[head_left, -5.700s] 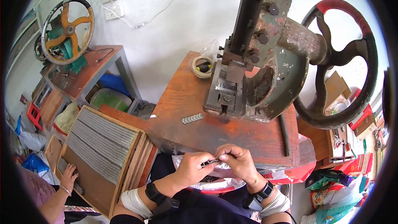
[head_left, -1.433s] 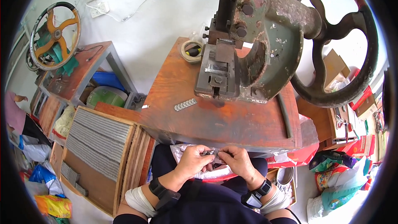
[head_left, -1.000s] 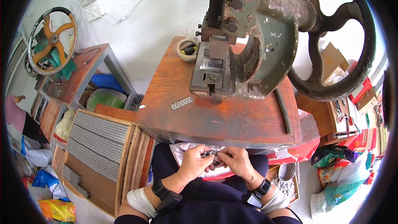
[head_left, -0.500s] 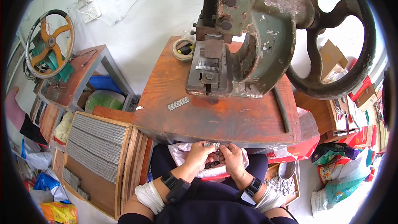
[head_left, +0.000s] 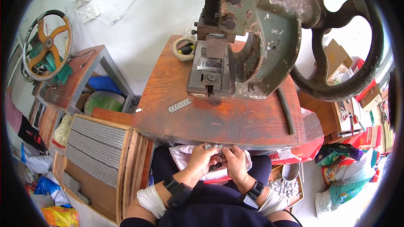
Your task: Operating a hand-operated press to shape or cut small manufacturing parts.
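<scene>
Over my lap, just before the table's front edge, my left hand [head_left: 203, 158] and my right hand [head_left: 234, 160] are pinched together. Between their fingertips is a small metal strip [head_left: 213, 146], held by both and partly covered by the fingers. Below them a white bag [head_left: 181, 153] lies open on my lap, with small dark metal pieces [head_left: 215, 167] inside. A similar notched metal strip [head_left: 179, 105] lies on the wooden table [head_left: 202, 120]. Beyond it stands a hand press [head_left: 269, 38] with a metal die block [head_left: 210, 77]; neither hand touches it.
A roll of tape [head_left: 183, 49] sits behind the die, and a metal bar [head_left: 286, 111] lies at the table's right. Left stands a wooden tray [head_left: 94, 201] with rows of metal strips. A box of metal pieces [head_left: 288, 187] is at my right. A person [head_left: 17, 113] shows at far left.
My hands stay together at nearly the same spot, with slight finger movement on the strip. The view has shifted a little; the person at far left has moved slightly.
</scene>
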Available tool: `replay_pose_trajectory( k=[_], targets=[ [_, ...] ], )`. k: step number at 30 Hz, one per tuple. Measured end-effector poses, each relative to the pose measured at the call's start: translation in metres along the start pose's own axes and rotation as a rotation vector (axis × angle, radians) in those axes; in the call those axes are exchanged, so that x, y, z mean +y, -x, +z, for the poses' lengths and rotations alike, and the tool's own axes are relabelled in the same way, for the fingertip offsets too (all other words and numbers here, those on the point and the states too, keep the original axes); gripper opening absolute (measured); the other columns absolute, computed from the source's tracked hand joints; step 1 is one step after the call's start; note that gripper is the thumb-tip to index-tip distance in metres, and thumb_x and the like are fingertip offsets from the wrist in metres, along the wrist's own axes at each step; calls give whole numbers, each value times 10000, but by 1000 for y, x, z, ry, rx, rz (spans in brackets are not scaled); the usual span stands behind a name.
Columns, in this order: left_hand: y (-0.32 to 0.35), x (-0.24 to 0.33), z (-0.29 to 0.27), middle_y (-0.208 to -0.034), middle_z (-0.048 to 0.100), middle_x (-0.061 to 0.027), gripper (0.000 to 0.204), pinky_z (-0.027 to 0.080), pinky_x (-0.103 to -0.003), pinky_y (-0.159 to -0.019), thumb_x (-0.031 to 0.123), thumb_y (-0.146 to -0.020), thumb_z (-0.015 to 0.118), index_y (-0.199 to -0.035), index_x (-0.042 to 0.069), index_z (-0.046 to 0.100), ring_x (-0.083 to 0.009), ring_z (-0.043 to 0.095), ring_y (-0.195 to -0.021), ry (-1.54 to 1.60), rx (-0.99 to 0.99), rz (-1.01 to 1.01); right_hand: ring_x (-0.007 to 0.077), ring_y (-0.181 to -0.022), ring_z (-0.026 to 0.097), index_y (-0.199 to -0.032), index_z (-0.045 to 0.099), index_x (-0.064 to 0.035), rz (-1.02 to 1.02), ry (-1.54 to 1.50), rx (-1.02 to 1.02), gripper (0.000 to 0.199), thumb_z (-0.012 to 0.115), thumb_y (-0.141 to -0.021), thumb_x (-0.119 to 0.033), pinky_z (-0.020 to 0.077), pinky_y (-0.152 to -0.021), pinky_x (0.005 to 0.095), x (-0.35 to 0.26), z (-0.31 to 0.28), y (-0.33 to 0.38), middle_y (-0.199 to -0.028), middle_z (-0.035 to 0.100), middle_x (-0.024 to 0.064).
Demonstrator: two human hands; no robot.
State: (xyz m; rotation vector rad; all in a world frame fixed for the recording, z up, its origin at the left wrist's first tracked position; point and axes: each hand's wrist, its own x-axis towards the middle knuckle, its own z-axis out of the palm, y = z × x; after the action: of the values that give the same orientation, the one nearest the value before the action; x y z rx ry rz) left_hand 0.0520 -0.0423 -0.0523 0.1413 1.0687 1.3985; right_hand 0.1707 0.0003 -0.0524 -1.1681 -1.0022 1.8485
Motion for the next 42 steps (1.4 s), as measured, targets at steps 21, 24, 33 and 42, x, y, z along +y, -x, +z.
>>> replay_pose_trajectory(
  k=[21,24,33,42],
  targets=[
    [8,7,2,-757,623,-91,150,443,-198,-442,19,-780,609,-922,-24,585,-140,603,-585,-105,9,125,54,-523,487,-841,585,36,-38,76,-25,168,601,-851,-131,388,-458,189,2,2,-1,-654,564,27],
    [16,13,-17,-799,644,-90,254,475,-224,-508,151,-799,646,-977,-29,616,-131,618,-617,-357,-90,66,97,-558,514,-859,610,36,-199,552,-76,157,563,-843,-113,412,-486,235,-13,-5,14,-663,577,21],
    [71,35,-51,-694,615,-49,203,464,-251,-534,119,-874,571,-1005,-35,574,-95,575,-574,-573,-277,288,49,-541,459,-840,561,17,-264,485,-449,57,559,-857,-37,386,-499,185,-19,20,14,-630,530,1],
    [223,76,-175,-747,604,-107,127,476,-321,-638,151,-799,628,-867,47,653,-238,597,-707,-1035,528,746,72,-608,522,-877,594,39,-352,717,-686,72,565,-827,-5,426,-557,206,-31,46,1,-691,574,19]
  ],
)
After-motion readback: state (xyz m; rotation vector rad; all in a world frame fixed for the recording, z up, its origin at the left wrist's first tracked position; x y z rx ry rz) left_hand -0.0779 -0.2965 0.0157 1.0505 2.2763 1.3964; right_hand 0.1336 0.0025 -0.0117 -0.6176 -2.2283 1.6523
